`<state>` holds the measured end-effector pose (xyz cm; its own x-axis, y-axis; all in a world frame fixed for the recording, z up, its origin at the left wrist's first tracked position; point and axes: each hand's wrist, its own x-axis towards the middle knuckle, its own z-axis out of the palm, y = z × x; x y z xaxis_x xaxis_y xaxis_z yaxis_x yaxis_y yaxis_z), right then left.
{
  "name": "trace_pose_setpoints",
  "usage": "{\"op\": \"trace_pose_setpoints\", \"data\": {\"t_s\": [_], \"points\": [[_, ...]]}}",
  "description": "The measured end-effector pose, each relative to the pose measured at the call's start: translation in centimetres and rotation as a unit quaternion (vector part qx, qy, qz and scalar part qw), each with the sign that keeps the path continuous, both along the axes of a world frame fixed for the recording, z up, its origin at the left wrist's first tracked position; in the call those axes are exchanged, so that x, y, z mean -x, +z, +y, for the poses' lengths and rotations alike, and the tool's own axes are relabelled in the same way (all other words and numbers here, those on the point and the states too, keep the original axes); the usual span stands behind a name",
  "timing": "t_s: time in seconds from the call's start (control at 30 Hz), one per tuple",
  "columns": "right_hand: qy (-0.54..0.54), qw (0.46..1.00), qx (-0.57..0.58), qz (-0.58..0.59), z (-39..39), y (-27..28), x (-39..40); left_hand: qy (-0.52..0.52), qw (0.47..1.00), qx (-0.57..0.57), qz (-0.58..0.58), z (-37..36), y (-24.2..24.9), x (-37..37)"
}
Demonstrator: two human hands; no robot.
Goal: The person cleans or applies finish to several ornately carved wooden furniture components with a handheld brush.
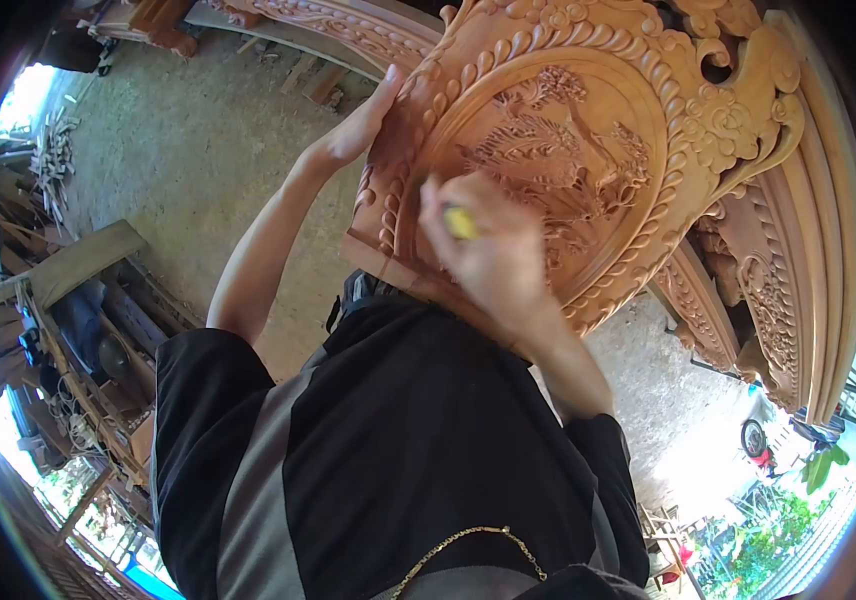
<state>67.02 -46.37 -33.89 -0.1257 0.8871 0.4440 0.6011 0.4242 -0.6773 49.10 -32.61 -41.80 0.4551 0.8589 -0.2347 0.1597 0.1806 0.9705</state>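
Observation:
A carved wooden panel (598,75) leans in front of me, with a beaded oval border and a raised relief (538,150) of leaves and figures inside it. My left hand (358,128) is at the panel's left edge and appears to grip it; most of its fingers are hidden. Over the lower left of the oval, my right hand (493,245) is closed around a small tool with a yellow part (461,222). Motion blur smears this hand, and the tool's working end cannot be made out.
More carved furniture parts (773,290) stand at the right, close to the panel. Wood scraps (323,85) lie on the concrete floor (188,150). A wooden bench (88,262) with clutter is at the left. A red-and-black vehicle (756,445) and plants show outside.

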Motion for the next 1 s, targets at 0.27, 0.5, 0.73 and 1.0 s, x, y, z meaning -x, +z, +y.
{"op": "trace_pose_setpoints", "data": {"t_s": [0.27,0.5,0.73,1.0], "points": [[-0.090,0.992,-0.023,0.087,2.0,-0.4,-2.7,-0.024,0.998,0.036,-0.038,-0.1,-0.1,0.4],[-0.024,0.990,-0.130,0.058,-0.1,0.7,-2.7,-0.017,0.998,0.031,-0.052,0.7,0.3,-0.6],[-0.281,0.947,-0.156,0.009,-1.8,1.3,-5.9,0.014,0.999,0.000,-0.039,1.0,0.0,-1.2],[-0.104,0.993,-0.034,0.048,0.1,1.2,-0.3,0.020,0.995,-0.002,-0.095,2.7,-3.7,-1.1]]}}
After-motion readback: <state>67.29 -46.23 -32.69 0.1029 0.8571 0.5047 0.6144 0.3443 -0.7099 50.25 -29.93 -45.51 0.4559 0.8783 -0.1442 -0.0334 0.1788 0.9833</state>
